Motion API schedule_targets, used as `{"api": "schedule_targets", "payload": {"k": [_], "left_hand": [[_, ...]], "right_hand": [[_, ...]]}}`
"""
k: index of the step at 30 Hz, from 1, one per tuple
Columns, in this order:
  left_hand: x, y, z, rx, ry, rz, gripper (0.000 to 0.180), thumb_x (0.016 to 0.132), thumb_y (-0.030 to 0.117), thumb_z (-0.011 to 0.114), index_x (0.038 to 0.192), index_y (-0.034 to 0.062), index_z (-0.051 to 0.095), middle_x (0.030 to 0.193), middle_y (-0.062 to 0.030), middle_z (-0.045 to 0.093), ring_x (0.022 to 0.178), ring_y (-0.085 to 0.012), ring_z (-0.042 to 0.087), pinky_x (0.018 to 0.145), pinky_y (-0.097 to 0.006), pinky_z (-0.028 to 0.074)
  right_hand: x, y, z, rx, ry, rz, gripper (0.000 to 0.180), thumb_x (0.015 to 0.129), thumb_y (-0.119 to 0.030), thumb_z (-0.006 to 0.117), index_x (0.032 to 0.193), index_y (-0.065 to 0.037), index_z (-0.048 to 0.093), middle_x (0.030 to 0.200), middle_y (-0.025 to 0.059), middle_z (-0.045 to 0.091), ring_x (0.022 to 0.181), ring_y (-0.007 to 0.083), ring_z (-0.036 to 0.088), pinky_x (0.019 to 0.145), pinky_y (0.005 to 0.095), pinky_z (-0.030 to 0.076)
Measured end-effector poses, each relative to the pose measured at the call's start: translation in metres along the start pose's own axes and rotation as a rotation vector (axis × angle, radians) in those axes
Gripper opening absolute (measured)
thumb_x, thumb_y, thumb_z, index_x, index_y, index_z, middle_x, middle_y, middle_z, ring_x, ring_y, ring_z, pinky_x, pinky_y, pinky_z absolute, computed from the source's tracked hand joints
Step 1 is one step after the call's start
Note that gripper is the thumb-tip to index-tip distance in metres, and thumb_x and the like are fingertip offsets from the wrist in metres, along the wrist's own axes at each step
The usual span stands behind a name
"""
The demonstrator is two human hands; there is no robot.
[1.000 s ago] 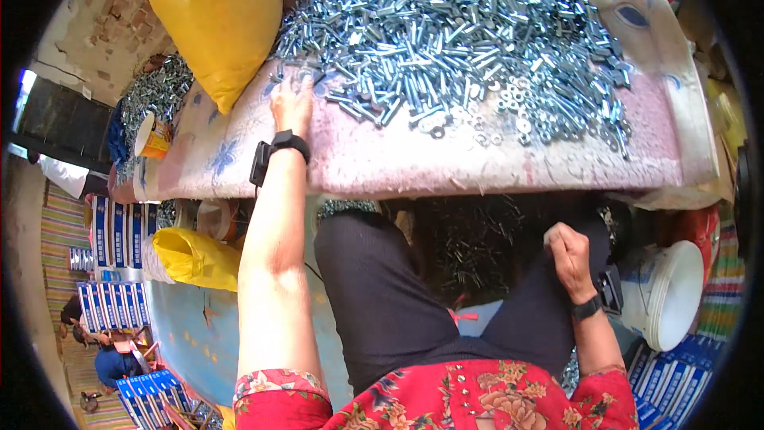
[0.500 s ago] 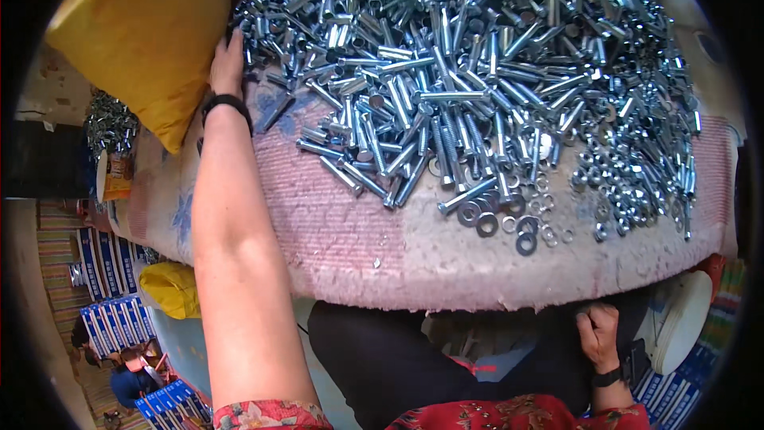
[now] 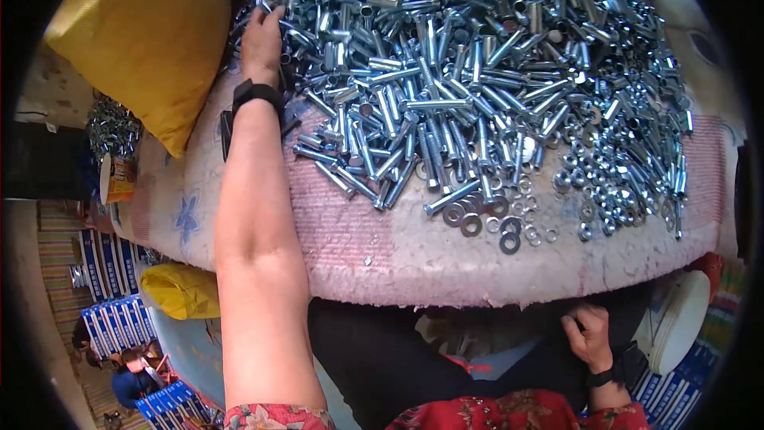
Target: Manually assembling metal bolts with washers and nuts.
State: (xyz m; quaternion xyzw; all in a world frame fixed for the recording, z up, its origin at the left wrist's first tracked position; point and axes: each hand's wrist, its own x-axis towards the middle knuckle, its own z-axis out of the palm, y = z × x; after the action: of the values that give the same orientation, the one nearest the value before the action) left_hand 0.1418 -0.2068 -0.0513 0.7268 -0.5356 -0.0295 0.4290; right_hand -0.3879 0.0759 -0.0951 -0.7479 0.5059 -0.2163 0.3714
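My left hand point(image 3: 262, 46) reaches to the left side of a large heap of shiny metal bolts and sleeves point(image 3: 446, 56). Its fingers are stretched forward and apart, with their tips against pieces at the heap's edge. Some of the fingertips are hidden among the metal. Lower right, my right hand point(image 3: 587, 334) rests by my dark-trousered thigh below the table edge, fingers loosely curled and nothing visible in them. Loose flat washers point(image 3: 471, 225) and many small nuts point(image 3: 613, 191) lie along the heap's near side.
A full yellow sack point(image 3: 151, 48) stands left of my left hand. Worn patterned cloth point(image 3: 350, 239) covers the table. Farther left are another metal pile point(image 3: 111, 127), an orange-labelled tub point(image 3: 118, 179) and blue-white boxes point(image 3: 118, 322). Another person point(image 3: 131, 386) sits lower left.
My left hand has moved right and slightly farther in, from beside the sack to the heap's left edge. The view has shifted a little. My right hand stays by my thigh.
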Motion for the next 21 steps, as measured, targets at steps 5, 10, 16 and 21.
{"api": "schedule_targets", "payload": {"k": [5, 10, 16, 21], "left_hand": [[-0.058, 0.048, -0.006, -0.328, -0.113, -0.083, 0.035, 0.079, 0.031, 0.055, 0.102, 0.0051, 0.061, 0.102, -0.0147, 0.06, 0.097, -0.0269, 0.054, 0.084, -0.031, 0.039], [-0.095, 0.068, 0.003, -0.065, -0.081, 0.218, 0.026, 0.079, 0.03, 0.058, 0.09, 0.0066, 0.061, 0.095, -0.0118, 0.058, 0.09, -0.0304, 0.054, 0.078, -0.037, 0.041], [-0.143, 0.096, 0.0, 0.103, 0.036, 0.422, 0.024, 0.082, 0.027, 0.055, 0.097, 0.0087, 0.06, 0.106, -0.0087, 0.056, 0.101, -0.0244, 0.05, 0.086, -0.039, 0.033], [-0.166, 0.124, -0.015, 0.178, -0.102, 0.523, 0.018, 0.082, 0.017, 0.055, 0.099, 0.0152, 0.062, 0.115, -0.0079, 0.055, 0.106, -0.0257, 0.048, 0.09, -0.038, 0.034]], "right_hand": [[-0.001, -0.003, 0.002, 0.001, 0.04, -0.061, 0.014, 0.07, -0.004, 0.061, 0.061, -0.001, 0.05, 0.054, 0.0123, 0.047, 0.047, 0.0281, 0.048, 0.045, 0.0343, 0.035], [-0.002, -0.007, 0.008, 0.011, 0.052, -0.139, 0.014, 0.07, -0.003, 0.06, 0.061, 0.0, 0.051, 0.055, 0.0124, 0.047, 0.047, 0.0276, 0.048, 0.045, 0.0338, 0.036], [-0.001, -0.019, 0.017, 0.03, 0.043, -0.178, 0.014, 0.071, -0.003, 0.06, 0.062, 0.0, 0.051, 0.055, 0.0125, 0.048, 0.048, 0.027, 0.048, 0.045, 0.0338, 0.036], [0.001, -0.018, 0.022, 0.053, 0.011, -0.169, 0.015, 0.072, -0.005, 0.061, 0.061, 0.0, 0.051, 0.055, 0.0127, 0.048, 0.048, 0.0273, 0.049, 0.045, 0.0337, 0.037]]}}
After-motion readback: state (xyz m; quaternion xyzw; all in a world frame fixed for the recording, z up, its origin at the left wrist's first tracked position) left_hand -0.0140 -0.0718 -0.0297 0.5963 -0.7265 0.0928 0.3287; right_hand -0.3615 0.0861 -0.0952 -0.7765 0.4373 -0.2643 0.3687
